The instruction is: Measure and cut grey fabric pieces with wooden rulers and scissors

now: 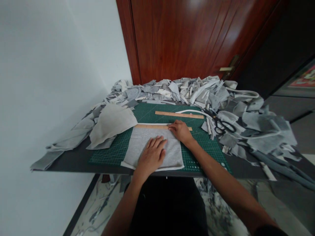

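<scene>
A piece of light grey fabric [137, 147] lies flat on the green cutting mat [110, 154], its lower edge curling slightly. Across its top runs a wooden ruler [150, 126], with a thin strip of cloth showing just beyond. My left hand [152, 154] rests flat on the fabric's middle, fingers stretched out. At the ruler's right part, my right hand [181, 131] is closed, thumb and fingers bent together on the ruler by the fabric's top edge. Its fingertips partly hide what they grip. A second wooden ruler [179, 114] lies farther back on the mat.
Black-handled scissors [225, 126] lie right of the mat among cloth scraps [265, 121]. A long heap of grey and white offcuts [172, 90] lines the table's back. Larger cloth pieces [112, 123] overlap the mat's left side. Behind stands a brown door [177, 39].
</scene>
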{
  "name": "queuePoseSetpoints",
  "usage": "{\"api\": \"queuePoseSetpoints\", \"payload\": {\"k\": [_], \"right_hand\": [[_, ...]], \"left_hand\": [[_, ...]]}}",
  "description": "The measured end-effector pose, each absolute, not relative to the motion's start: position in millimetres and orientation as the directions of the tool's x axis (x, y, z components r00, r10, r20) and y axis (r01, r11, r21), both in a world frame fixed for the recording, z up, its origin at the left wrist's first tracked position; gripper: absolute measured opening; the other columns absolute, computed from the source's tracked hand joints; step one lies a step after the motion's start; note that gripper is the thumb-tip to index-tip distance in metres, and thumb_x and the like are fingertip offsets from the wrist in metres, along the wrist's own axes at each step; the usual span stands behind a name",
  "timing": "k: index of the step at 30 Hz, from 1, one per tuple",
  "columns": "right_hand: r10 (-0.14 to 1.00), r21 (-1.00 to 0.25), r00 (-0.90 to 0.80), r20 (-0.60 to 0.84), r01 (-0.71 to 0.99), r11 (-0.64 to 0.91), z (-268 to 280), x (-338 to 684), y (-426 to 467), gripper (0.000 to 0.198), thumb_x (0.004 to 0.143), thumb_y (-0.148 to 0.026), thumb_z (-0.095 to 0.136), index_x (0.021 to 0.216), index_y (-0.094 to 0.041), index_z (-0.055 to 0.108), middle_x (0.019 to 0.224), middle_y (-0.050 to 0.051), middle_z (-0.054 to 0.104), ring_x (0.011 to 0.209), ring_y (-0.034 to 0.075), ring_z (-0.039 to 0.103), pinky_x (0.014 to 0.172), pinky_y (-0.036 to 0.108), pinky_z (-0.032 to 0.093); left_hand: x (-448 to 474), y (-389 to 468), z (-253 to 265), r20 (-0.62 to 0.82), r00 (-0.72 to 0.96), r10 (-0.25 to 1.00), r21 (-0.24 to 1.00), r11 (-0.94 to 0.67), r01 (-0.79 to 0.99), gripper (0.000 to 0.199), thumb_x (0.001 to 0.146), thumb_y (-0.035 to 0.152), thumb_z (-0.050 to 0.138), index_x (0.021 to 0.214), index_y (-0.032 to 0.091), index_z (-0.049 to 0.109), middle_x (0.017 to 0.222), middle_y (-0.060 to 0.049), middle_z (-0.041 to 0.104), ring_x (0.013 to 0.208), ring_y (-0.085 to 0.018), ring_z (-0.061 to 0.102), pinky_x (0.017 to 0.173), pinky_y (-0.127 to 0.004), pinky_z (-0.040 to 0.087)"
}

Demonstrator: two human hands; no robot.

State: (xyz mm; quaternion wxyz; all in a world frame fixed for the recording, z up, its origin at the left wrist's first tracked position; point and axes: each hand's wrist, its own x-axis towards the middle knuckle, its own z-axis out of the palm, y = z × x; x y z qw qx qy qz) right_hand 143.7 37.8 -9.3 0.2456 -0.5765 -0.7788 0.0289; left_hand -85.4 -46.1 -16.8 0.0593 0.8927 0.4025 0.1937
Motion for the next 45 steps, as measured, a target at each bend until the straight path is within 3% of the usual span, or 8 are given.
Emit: {"api": "queuePoseSetpoints", "payload": {"k": [10,19,27,35,45], "right_hand": [[0.942,-0.312,-0.114,0.314,0.925,0.216,-1,135,51,0.025,0.102,-0.022,0.061,0.117,-0.023,0.081,0.111,0.011,0.07,0.111,0.027,0.057,0.099,0.038,0.043],[0.916,-0.259,-0.235,0.324,0.91,0.325,0,123,49,0.025,0.101,-0.038,0.064,0.116,-0.026,0.08,0.106,0.01,0.068,0.107,0.027,0.058,0.095,0.04,0.043],[0.939,-0.31,-0.182,0.293,0.911,0.274,6,110,57,0.022,0.102,-0.035,0.064,0.112,-0.025,0.081,0.109,0.011,0.07,0.11,0.027,0.058,0.096,0.038,0.045],[0.944,-0.334,-0.145,0.298,0.91,0.246,2,132,65,0.021,0.1,-0.035,0.066,0.109,-0.024,0.082,0.11,0.011,0.07,0.11,0.028,0.059,0.095,0.038,0.045],[0.929,-0.349,-0.075,0.363,0.913,0.21,-5,147,79,0.02,0.099,-0.032,0.066,0.108,-0.023,0.082,0.109,0.012,0.071,0.11,0.028,0.058,0.096,0.038,0.046]], "left_hand": [[-86,-44,-18,0.296,0.607,0.737,0.243,-0.673,0.698,0.045,0.106,0.029,0.045,0.15,0.021,0.052,0.161,-0.009,0.049,0.153,-0.025,0.039,0.131,-0.05,0.026],[-87,-40,-15,0.267,0.628,0.731,0.243,-0.682,0.69,0.048,0.105,0.029,0.047,0.152,0.022,0.049,0.162,-0.01,0.047,0.153,-0.026,0.038,0.13,-0.053,0.027],[-86,-36,-18,0.282,0.638,0.716,0.21,-0.695,0.688,0.05,0.105,0.029,0.046,0.154,0.023,0.048,0.161,-0.01,0.047,0.153,-0.027,0.038,0.129,-0.054,0.028],[-62,-19,-13,0.173,0.682,0.711,0.174,-0.704,0.689,0.053,0.105,0.03,0.047,0.157,0.02,0.046,0.165,-0.012,0.042,0.155,-0.03,0.034,0.129,-0.055,0.025],[-50,-29,-20,0.287,0.617,0.733,0.197,-0.675,0.711,0.051,0.105,0.035,0.047,0.154,0.022,0.047,0.162,-0.012,0.045,0.153,-0.031,0.037,0.128,-0.057,0.028]]}}
